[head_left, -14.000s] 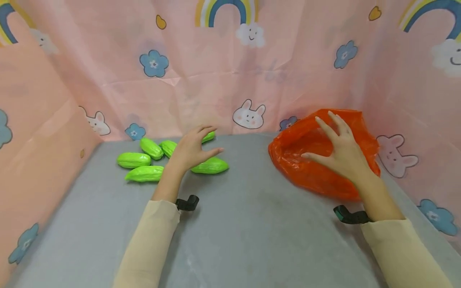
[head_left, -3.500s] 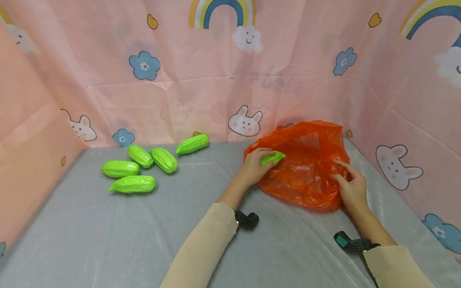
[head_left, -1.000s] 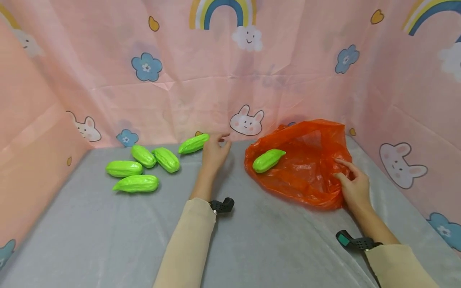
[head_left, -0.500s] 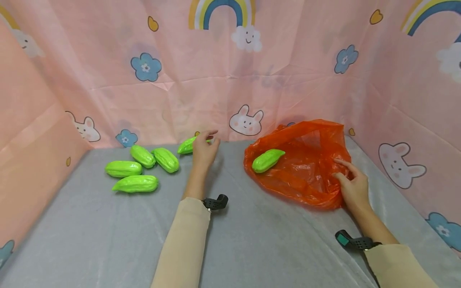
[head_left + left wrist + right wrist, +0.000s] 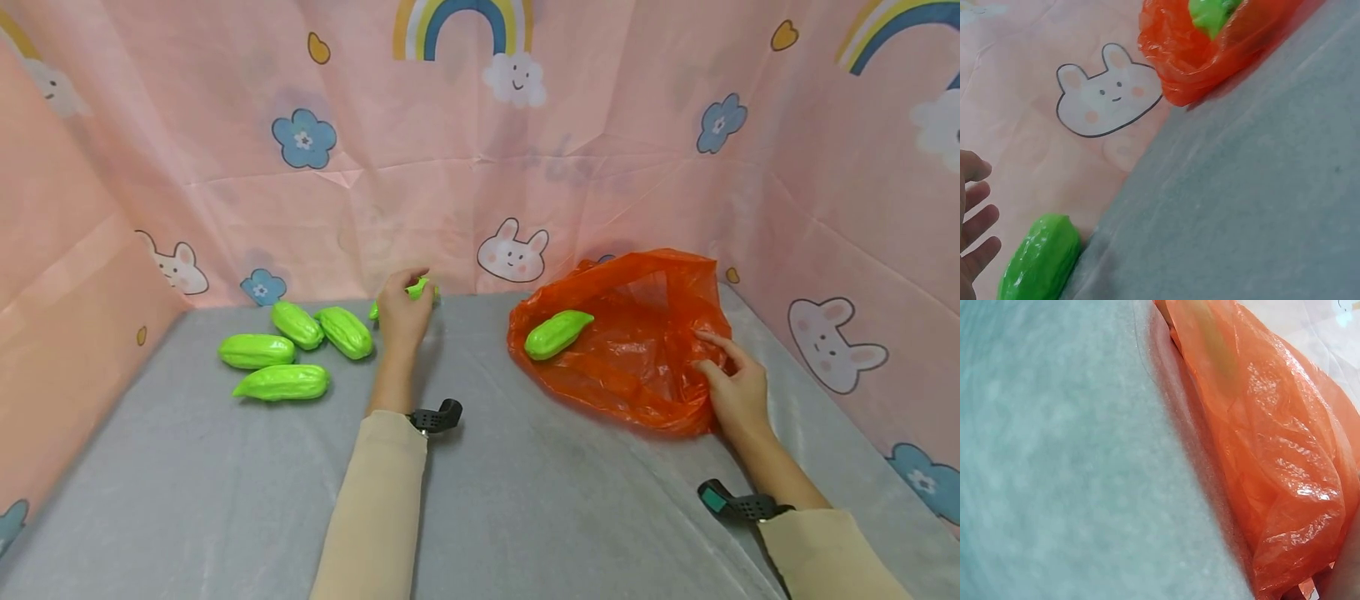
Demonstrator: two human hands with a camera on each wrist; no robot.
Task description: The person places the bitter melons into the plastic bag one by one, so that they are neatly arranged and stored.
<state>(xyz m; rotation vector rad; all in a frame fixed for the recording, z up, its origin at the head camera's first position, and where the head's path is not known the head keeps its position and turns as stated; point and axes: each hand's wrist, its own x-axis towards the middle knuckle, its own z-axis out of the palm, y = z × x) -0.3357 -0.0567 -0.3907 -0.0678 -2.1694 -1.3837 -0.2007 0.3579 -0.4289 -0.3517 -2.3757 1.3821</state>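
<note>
Green gourd (image 5: 1041,259) lies just beneath the left of two hands (image 5: 406,311).

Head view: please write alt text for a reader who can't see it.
A person's left hand is over a green gourd while the right hand holds a red-orange plastic bag with another gourd inside. Four more gourds lie to the left on the gray tabletop, before a pink cartoon-print backdrop.

Bag (image 5: 637,367) crinkled glossy plastic; vegetables (image 5: 281,382) shiny; tabletop (image 5: 525,500) matt
</note>
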